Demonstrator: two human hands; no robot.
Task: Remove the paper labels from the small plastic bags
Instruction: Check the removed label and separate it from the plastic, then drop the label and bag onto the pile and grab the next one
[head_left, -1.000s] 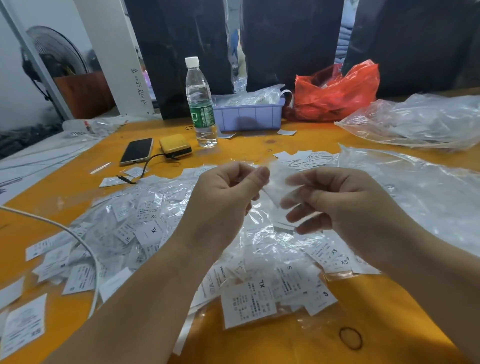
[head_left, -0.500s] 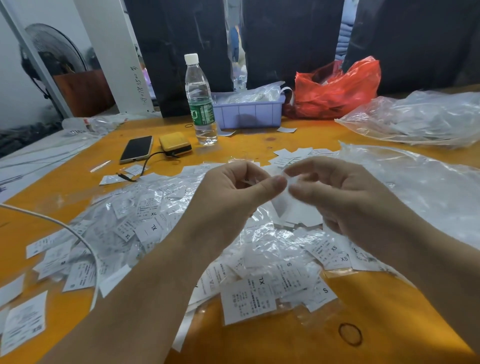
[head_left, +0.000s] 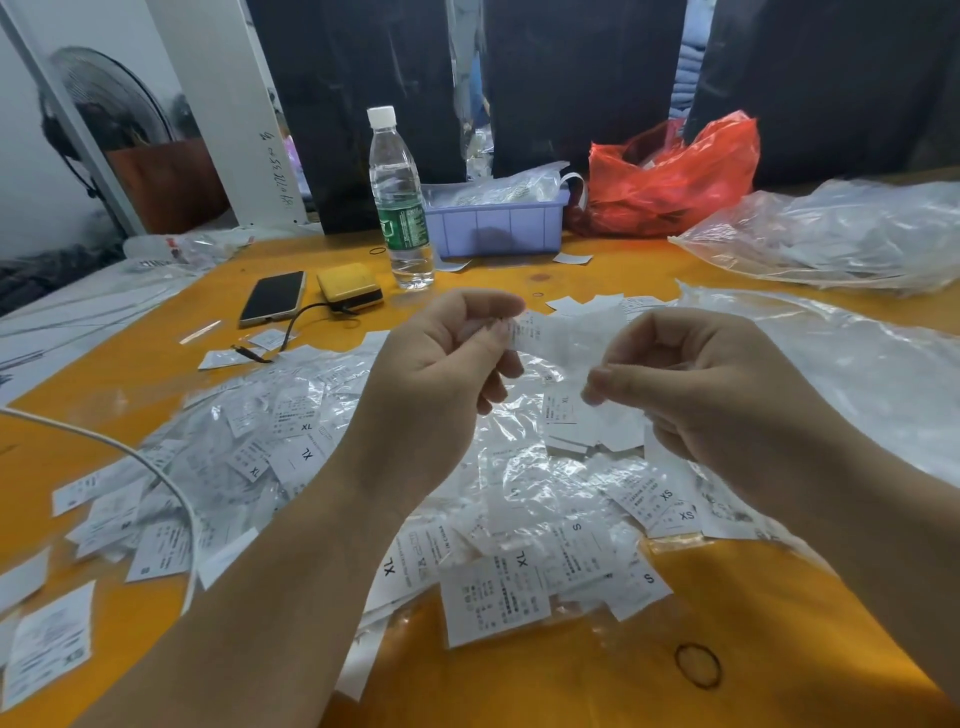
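Note:
My left hand and my right hand are raised over the table, a little apart. Between them stretches a small clear plastic bag with a white printed paper label showing at its left end. My left thumb and fingers pinch that left end; my right fingertips pinch the bag's right end. Below the hands lies a wide heap of small bags with size labels marked XL, S and XS, spread over the orange table.
A water bottle, a lilac tray, a red bag, a phone and a yellow case stand at the back. Large clear plastic bags lie at right. A white cable crosses the left side. A rubber band lies near the front.
My hands have drawn apart, the left upward and the right to the right, stretching the small bag between them. The printed label now shows beside my left fingertips.

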